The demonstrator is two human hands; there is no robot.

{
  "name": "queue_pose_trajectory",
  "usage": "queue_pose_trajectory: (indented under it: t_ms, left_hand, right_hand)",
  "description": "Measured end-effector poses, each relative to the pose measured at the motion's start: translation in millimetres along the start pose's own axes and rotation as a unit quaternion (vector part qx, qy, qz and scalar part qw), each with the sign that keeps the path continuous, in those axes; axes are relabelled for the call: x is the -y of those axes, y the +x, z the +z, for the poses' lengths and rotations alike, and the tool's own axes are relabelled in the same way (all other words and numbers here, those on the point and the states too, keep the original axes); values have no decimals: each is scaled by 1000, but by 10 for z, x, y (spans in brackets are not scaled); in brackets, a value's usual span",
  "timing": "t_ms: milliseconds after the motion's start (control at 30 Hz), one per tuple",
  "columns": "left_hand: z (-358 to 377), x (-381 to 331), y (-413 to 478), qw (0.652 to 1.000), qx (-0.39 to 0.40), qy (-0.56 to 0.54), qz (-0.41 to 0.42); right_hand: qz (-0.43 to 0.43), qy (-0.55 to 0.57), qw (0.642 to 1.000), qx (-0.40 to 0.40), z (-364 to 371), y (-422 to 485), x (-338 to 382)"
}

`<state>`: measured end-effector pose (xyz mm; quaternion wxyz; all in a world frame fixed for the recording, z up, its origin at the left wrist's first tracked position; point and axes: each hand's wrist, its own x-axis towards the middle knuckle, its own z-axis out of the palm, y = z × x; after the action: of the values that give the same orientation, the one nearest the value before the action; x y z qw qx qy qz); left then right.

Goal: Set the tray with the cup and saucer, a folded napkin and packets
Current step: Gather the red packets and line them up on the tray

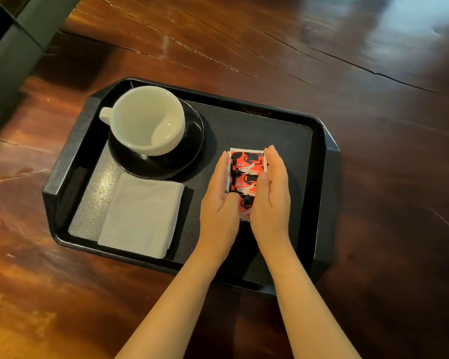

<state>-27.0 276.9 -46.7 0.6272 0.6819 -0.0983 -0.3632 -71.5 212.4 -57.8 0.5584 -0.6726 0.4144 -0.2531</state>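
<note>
Both hands, left and right, lie flat-fingered against the packets, squaring them on the tray right of the napkin. Light and slippery, probably; best pinched by their edges.

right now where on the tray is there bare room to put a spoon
Bare strip between the packets and the tray right wall, and along the far wall past the saucer. The left half is crowded by cup and napkin.
</note>
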Motion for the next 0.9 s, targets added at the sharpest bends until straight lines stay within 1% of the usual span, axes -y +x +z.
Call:
queue_pose_trajectory:
  t_ms: [133, 333, 533, 700, 900]
  left_hand:
    - [1, -13, -9, 1000, -5, -5, 1]
    - [-64, -30, 33, 1000, 8, 5, -4]
    - [-24, -72, 58, 998, 48, 32, 6]
    - [-47, -92, 84, 997, 53, 49, 2]
    - [-47, -110, 73, 997, 54, 45, 0]
  right_hand:
    - [9, 16, 1000, -4, -12, -20, 12]
    - [61, 88, 994, -4, -106, -144, 44]
    - [45, 95, 994, -14, -42, -186, 24]
    - [35, 89, 995, -22, -5, -251, 34]
    - [35, 88, 995, -40, 24, -275, 30]
